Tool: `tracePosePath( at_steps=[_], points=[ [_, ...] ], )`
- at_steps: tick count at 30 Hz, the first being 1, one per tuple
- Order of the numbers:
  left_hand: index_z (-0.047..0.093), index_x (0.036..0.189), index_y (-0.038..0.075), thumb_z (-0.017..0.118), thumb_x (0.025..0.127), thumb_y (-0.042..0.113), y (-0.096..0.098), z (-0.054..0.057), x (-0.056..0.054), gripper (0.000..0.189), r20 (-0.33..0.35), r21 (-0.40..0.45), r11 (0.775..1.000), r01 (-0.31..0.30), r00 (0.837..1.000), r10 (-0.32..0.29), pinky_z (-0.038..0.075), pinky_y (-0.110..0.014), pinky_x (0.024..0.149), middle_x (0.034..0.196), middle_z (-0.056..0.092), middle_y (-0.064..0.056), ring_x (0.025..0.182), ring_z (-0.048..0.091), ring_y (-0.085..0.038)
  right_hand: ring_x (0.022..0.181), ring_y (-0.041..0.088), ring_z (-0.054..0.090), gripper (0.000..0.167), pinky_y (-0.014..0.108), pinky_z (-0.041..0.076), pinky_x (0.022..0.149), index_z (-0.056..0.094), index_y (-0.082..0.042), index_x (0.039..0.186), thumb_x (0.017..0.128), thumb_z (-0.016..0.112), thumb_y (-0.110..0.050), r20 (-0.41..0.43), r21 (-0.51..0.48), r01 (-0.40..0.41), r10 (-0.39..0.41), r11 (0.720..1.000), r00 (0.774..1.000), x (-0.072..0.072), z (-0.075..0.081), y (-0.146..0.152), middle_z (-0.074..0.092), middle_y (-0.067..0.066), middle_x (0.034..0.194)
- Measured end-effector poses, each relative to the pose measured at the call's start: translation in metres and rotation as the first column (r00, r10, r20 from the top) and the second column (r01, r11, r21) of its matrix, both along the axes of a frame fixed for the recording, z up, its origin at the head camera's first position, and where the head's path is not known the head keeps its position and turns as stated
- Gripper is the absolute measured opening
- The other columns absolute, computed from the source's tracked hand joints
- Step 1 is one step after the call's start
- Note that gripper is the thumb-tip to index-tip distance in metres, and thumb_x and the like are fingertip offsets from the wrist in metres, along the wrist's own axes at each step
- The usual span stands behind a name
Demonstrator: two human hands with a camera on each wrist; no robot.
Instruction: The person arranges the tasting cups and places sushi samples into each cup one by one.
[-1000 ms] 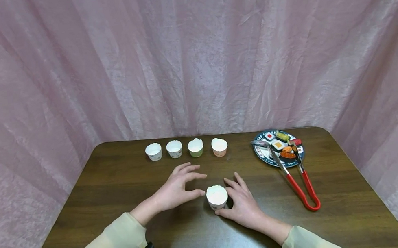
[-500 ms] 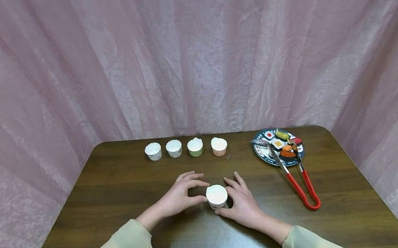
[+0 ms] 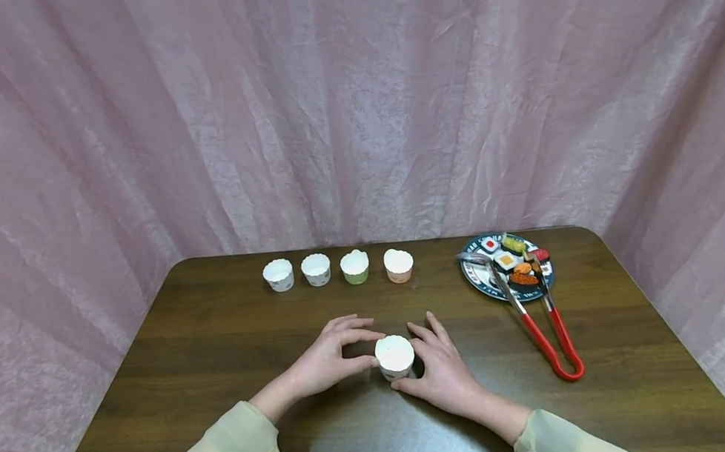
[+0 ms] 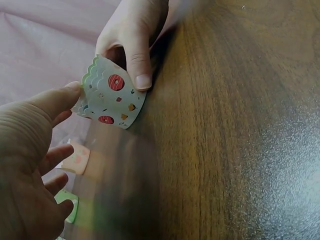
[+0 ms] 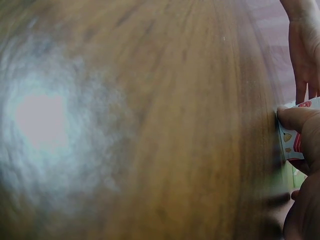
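Observation:
A stack of nested paper baking cups (image 3: 395, 360) stands upright near the table's middle. Several scalloped rims show in the left wrist view, where the outer cup (image 4: 111, 97) is white with red and yellow prints. From the right, my right hand (image 3: 445, 375) holds the stack low, thumb on the near side, index finger on the far side. My left hand (image 3: 329, 356) pinches the rim on the left between thumb and index finger, its other fingers spread loosely. In the right wrist view my right hand (image 5: 307, 145) covers much of the printed wall.
Several single baking cups stand in a row at the back, among them a green one (image 3: 356, 277) and an orange one (image 3: 400, 276). At the right, red-handled tongs (image 3: 565, 344) lean over a plate (image 3: 473, 284) of toy sushi (image 3: 506, 262). A pink curtain (image 3: 349, 108) hangs behind.
My left hand has moved right and slightly down to the stack, and its thumb and index finger have closed on the rim. The right hand and the stack have stayed in place.

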State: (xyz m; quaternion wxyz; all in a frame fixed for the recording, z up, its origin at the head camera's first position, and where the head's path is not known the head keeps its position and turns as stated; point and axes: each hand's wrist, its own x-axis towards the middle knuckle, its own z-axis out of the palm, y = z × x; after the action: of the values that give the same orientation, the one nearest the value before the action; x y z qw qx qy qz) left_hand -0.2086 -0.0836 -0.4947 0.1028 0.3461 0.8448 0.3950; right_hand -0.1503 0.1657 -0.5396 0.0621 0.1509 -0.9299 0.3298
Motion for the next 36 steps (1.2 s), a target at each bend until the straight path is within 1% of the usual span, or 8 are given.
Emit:
tracePosePath(
  at_steps=[8, 13, 17, 21, 24, 30, 33, 36],
  points=[
    [0.074, 0.127, 0.028, 0.075, 0.093, 0.043, 0.001, 0.001, 0.0, 0.037, -0.001, 0.024, 0.999, -0.034, 0.999, 0.034, 0.028, -0.065, 0.113, 0.151, 0.053, -0.003, 0.149, 0.028, -0.036, 0.153, 0.043, 0.015, 0.056, 0.068, 0.024, 0.114, 0.072, -0.01, 0.117, 0.075, 0.09, -0.043, 0.005, 0.003, 0.001, -0.001, 1.0, 1.0, 0.0, 0.001, -0.001, 0.049, 0.018, 0.151],
    [0.074, 0.126, 0.03, 0.076, 0.092, 0.044, 0.0, 0.001, -0.001, 0.037, 0.013, 0.034, 0.998, -0.045, 0.999, 0.045, 0.027, -0.064, 0.114, 0.15, 0.054, -0.003, 0.149, 0.029, -0.033, 0.153, 0.043, 0.015, 0.064, 0.068, 0.024, 0.114, 0.07, -0.007, 0.124, 0.075, 0.09, -0.044, 0.011, 0.006, 0.002, -0.002, 1.0, 1.0, 0.0, 0.002, -0.001, 0.049, 0.018, 0.152],
    [0.074, 0.127, 0.032, 0.076, 0.092, 0.044, -0.001, 0.001, -0.002, 0.037, 0.025, 0.037, 0.998, -0.044, 0.999, 0.043, 0.027, -0.065, 0.114, 0.151, 0.053, -0.005, 0.149, 0.028, -0.033, 0.153, 0.043, 0.014, 0.068, 0.068, 0.024, 0.114, 0.069, -0.007, 0.128, 0.075, 0.09, -0.044, 0.016, 0.008, 0.003, -0.003, 1.0, 1.0, 0.0, 0.003, -0.001, 0.048, 0.018, 0.152],
    [0.074, 0.127, 0.032, 0.076, 0.092, 0.045, -0.001, 0.001, -0.001, 0.037, 0.026, 0.031, 0.998, -0.048, 0.999, 0.048, 0.027, -0.064, 0.114, 0.151, 0.054, -0.001, 0.149, 0.028, -0.034, 0.153, 0.042, 0.014, 0.07, 0.068, 0.024, 0.114, 0.068, -0.007, 0.129, 0.075, 0.089, -0.045, 0.025, 0.014, 0.001, -0.002, 1.0, 1.0, 0.0, 0.005, -0.001, 0.048, 0.017, 0.153],
    [0.074, 0.127, 0.032, 0.076, 0.092, 0.046, -0.001, 0.001, -0.001, 0.037, 0.024, 0.029, 0.998, -0.047, 0.999, 0.047, 0.027, -0.065, 0.114, 0.15, 0.054, -0.001, 0.149, 0.028, -0.034, 0.154, 0.041, 0.013, 0.072, 0.067, 0.023, 0.115, 0.068, -0.009, 0.131, 0.074, 0.089, -0.048, 0.037, 0.015, -0.004, 0.003, 1.0, 0.999, 0.001, 0.006, -0.001, 0.047, 0.016, 0.154],
    [0.075, 0.125, 0.03, 0.076, 0.092, 0.043, -0.001, 0.003, 0.0, 0.036, 0.017, 0.042, 0.998, -0.045, 0.999, 0.045, 0.026, -0.065, 0.114, 0.15, 0.054, -0.006, 0.149, 0.029, -0.036, 0.155, 0.035, 0.008, 0.078, 0.066, 0.021, 0.116, 0.064, -0.017, 0.138, 0.076, 0.084, -0.059, 0.06, -0.039, -0.008, 0.01, 0.999, 0.998, 0.001, 0.009, -0.001, 0.044, 0.011, 0.157],
    [0.075, 0.125, 0.03, 0.077, 0.092, 0.043, -0.001, 0.003, 0.0, 0.036, 0.019, 0.042, 0.998, -0.048, 0.999, 0.047, 0.026, -0.064, 0.115, 0.15, 0.054, -0.006, 0.149, 0.029, -0.034, 0.155, 0.033, 0.008, 0.075, 0.066, 0.021, 0.116, 0.064, -0.02, 0.138, 0.078, 0.08, -0.064, 0.062, -0.073, -0.002, 0.007, 0.997, 0.998, 0.001, 0.01, -0.001, 0.044, 0.009, 0.158],
    [0.075, 0.125, 0.03, 0.077, 0.092, 0.043, 0.0, 0.003, 0.001, 0.036, 0.034, 0.044, 0.998, -0.054, 0.998, 0.053, 0.026, -0.064, 0.115, 0.151, 0.054, -0.005, 0.149, 0.029, -0.03, 0.155, 0.033, 0.009, 0.069, 0.067, 0.022, 0.115, 0.067, -0.022, 0.134, 0.081, 0.077, -0.064, 0.059, -0.1, 0.002, 0.004, 0.995, 0.998, 0.001, 0.011, -0.002, 0.045, 0.009, 0.157]
  ],
)
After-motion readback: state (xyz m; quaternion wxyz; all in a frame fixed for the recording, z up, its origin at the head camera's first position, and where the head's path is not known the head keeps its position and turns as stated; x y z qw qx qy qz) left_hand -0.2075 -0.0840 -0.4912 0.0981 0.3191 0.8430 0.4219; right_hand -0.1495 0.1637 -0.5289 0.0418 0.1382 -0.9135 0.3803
